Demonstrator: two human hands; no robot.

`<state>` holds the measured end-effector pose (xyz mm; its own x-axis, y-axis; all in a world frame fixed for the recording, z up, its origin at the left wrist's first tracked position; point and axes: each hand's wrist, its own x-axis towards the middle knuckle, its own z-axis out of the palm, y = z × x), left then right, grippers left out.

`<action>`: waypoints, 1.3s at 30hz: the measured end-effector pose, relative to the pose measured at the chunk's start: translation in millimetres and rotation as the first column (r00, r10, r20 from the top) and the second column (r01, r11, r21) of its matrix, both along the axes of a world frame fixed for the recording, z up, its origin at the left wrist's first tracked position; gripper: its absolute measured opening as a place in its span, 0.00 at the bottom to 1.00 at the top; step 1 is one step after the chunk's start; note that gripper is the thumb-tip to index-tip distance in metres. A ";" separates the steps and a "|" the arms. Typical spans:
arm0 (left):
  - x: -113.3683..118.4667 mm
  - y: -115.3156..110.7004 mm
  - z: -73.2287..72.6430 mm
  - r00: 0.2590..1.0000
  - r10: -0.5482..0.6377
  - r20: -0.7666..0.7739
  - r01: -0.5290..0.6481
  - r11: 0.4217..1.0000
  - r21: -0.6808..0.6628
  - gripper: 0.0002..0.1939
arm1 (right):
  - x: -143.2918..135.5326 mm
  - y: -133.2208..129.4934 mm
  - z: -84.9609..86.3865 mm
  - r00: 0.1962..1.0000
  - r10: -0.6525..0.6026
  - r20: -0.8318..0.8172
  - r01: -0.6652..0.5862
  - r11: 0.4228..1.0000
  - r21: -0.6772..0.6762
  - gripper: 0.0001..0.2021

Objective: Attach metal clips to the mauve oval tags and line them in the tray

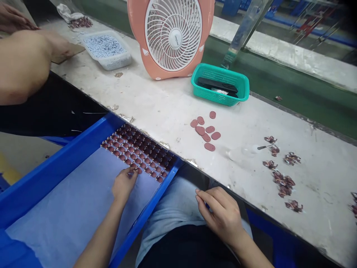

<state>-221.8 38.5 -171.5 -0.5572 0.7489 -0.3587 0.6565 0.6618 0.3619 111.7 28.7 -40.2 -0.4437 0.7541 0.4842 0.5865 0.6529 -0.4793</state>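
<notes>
My left hand (124,185) is over the blue tray (67,156), its thumb and forefinger pinched on a small reddish-brown piece (139,171) at the lower edge of the rows of pieces (129,150). These rows fill the upper end of the tray, on a pale sheet (92,193). Above my lap, beside the bench edge, my right hand (221,212) has curled fingers with the tips close together; anything between them is too small to make out. On the white bench (156,111) lie several loose reddish-brown ovals (209,146) and, farther right, clusters of dark brown pieces (283,183).
A pink fan (174,39) stands at the back of the bench, beside a green basket (220,83) holding dark objects. A white container (107,50) of small bits sits at the left. Another person's arm (23,65) reaches in at the upper left.
</notes>
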 end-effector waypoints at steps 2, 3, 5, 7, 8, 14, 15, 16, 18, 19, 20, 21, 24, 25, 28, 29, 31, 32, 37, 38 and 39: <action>1.1 1.1 0.5 1.000 -0.008 -0.014 0.008 1.000 0.012 0.18 | 0.5 -0.3 0.8 1.000 -0.006 0.000 0.006 1.000 0.000 0.11; 1.7 1.2 1.3 1.000 -0.012 -0.020 0.012 1.000 0.025 0.18 | 1.2 -0.2 1.7 1.000 -0.009 0.003 0.009 1.000 0.005 0.11; 2.7 -0.1 4.9 0.999 -0.015 -0.035 0.017 0.998 0.068 0.17 | 5.6 1.5 4.3 1.000 -0.021 0.011 0.021 0.999 0.028 0.12; 3.9 -2.7 12.9 0.998 -0.004 -0.064 0.013 0.990 0.143 0.17 | 15.4 6.5 7.3 0.998 -0.065 0.011 0.063 0.995 0.078 0.14; 5.2 -4.0 18.8 0.996 0.009 -0.088 0.008 0.980 0.200 0.17 | 22.2 10.4 8.7 0.993 -0.119 0.000 0.118 0.985 0.125 0.15; 43.2 18.6 75.6 0.968 0.079 -0.240 0.121 0.691 0.713 0.20 | 57.0 47.1 14.0 0.721 -0.631 -0.287 0.676 0.732 0.087 0.30; 57.6 29.8 88.0 0.962 0.028 -0.273 0.206 0.584 0.785 0.17 | 57.4 54.4 14.2 0.704 -0.653 -0.280 0.675 0.737 -0.021 0.35; 74.1 42.4 100.9 0.939 -0.060 -0.338 0.329 0.430 0.841 0.13 | 56.1 61.7 14.2 0.709 -0.658 -0.254 0.651 0.749 -0.123 0.38; 110.3 68.0 126.0 0.810 -0.315 -0.495 0.559 0.155 0.815 0.14 | 50.4 75.6 13.7 0.745 -0.638 -0.195 0.586 0.765 -0.267 0.38; 127.5 79.3 136.8 0.713 -0.437 -0.548 0.647 0.111 0.754 0.16 | 47.1 81.4 13.5 0.755 -0.629 -0.185 0.563 0.767 -0.308 0.35; 142.7 88.4 145.5 0.621 -0.528 -0.579 0.723 0.102 0.683 0.17 | 44.1 85.8 13.7 0.759 -0.622 -0.189 0.547 0.768 -0.333 0.30; 154.8 95.1 151.6 0.534 -0.609 -0.587 0.785 0.099 0.611 0.18 | 41.8 88.5 14.5 0.761 -0.616 -0.202 0.532 0.771 -0.350 0.26; 170.0 98.7 153.1 0.337 -0.754 -0.565 0.885 0.048 0.463 0.28 | 40.4 82.7 19.1 0.761 -0.591 -0.269 0.473 0.788 -0.394 0.17; 169.1 95.5 149.0 0.286 -0.775 -0.564 0.892 0.001 0.451 0.31 | 41.1 75.9 20.6 0.757 -0.582 -0.297 0.449 0.794 -0.410 0.16; 160.4 81.2 130.9 0.233 -0.764 -0.601 0.856 -0.133 0.500 0.23 | 42.5 46.3 21.8 0.730 -0.562 -0.390 0.373 0.805 -0.461 0.15; 158.1 76.6 124.7 0.250 -0.751 -0.612 0.833 -0.156 0.531 0.20 | 42.1 35.7 21.0 0.719 -0.555 -0.418 0.341 0.806 -0.483 0.14; 156.9 68.9 114.5 0.312 -0.725 -0.614 0.784 -0.168 0.597 0.22 | 40.0 17.7 18.9 0.698 -0.548 -0.462 0.277 0.800 -0.532 0.15; 157.9 65.7 110.7 0.348 -0.707 -0.615 0.760 -0.172 0.627 0.24 | 38.7 11.2 18.0 0.685 -0.551 -0.477 0.249 0.792 -0.557 0.14; 169.1 47.7 105.0 0.504 -0.547 -0.669 0.653 -0.266 0.709 0.27 | 33.3 1.7 20.7 0.640 -0.579 -0.505 0.118 0.723 -0.680 0.13; 171.4 42.8 105.9 0.522 -0.505 -0.687 0.647 -0.290 0.705 0.27 | 32.6 1.6 23.1 0.628 -0.579 -0.520 0.056 0.699 -0.713 0.15; 173.8 37.5 107.2 0.529 -0.473 -0.704 0.646 -0.313 0.696 0.26 | 32.1 1.2 26.0 0.603 -0.583 -0.544 -0.027 0.667 -0.744 0.17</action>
<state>-48.0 76.0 -64.3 0.3861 0.3242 0.8636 0.5763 -0.8158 0.0486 143.8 29.9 -14.2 0.0974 0.9864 -0.1326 -0.0460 -0.1286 -0.9906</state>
